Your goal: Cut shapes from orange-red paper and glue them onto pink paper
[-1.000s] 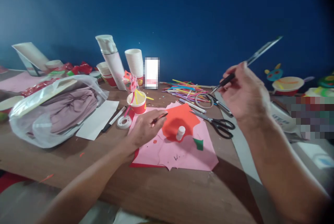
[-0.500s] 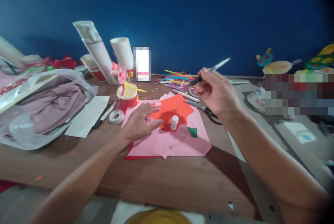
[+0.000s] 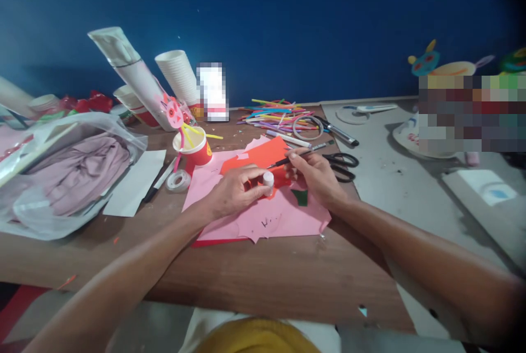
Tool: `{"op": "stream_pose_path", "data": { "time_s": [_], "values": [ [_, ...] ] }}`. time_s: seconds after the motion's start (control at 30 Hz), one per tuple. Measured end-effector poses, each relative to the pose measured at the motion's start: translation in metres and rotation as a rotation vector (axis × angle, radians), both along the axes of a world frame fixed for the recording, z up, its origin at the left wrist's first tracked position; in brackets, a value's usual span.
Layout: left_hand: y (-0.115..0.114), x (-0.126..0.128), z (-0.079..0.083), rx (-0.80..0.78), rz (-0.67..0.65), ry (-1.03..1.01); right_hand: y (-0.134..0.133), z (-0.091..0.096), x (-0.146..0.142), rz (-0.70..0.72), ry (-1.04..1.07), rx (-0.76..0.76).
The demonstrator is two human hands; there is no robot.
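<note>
My left hand [image 3: 236, 191] has thumb and fingers closed around a small white capped bottle [image 3: 268, 180], upright over the orange paper. My right hand [image 3: 318, 175] grips a pen [image 3: 283, 161] with a dark front part, its tip pointing left just above the bottle. Under both hands lie an orange sheet [image 3: 263, 151] and pink paper [image 3: 222, 221] with jagged cut edges and small dark pen marks. A green paper scrap [image 3: 299, 197] sits close below my right hand. Black-handled scissors [image 3: 345, 161] are partly hidden behind that hand.
A paper cup [image 3: 193, 147] with a pink paper face stands left of the sheets, near a tape roll [image 3: 178, 181], marker [image 3: 158, 184] and white card [image 3: 135, 183]. Behind lie colourful pipe cleaners [image 3: 275, 114] and a cutter [image 3: 339, 132]. A plastic bag [image 3: 78, 177] lies far left.
My left hand has moved right and closed on the small white bottle. My right hand has come down and left with the pen, bringing its tip near the bottle. The view has shifted slightly.
</note>
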State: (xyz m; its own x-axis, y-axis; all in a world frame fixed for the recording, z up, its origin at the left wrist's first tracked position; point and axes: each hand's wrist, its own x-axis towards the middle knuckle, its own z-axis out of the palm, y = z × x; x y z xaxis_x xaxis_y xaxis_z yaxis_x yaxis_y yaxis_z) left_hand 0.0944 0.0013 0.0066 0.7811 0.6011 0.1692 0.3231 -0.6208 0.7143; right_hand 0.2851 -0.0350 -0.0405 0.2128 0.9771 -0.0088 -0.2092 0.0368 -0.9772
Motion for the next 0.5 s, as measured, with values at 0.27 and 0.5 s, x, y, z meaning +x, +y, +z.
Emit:
{"op": "stream_pose_path", "data": {
  "time_s": [0.27, 0.5],
  "values": [
    [-0.0022, 0.0023, -0.0057, -0.002, 0.013, -0.014, 0.0014, -0.0024, -0.0008, 0.013, -0.081, 0.024],
    [-0.0035, 0.0021, -0.0068, -0.035, 0.019, 0.000, 0.0031, -0.0043, -0.0004, 0.013, -0.090, 0.009]
  ]
}}
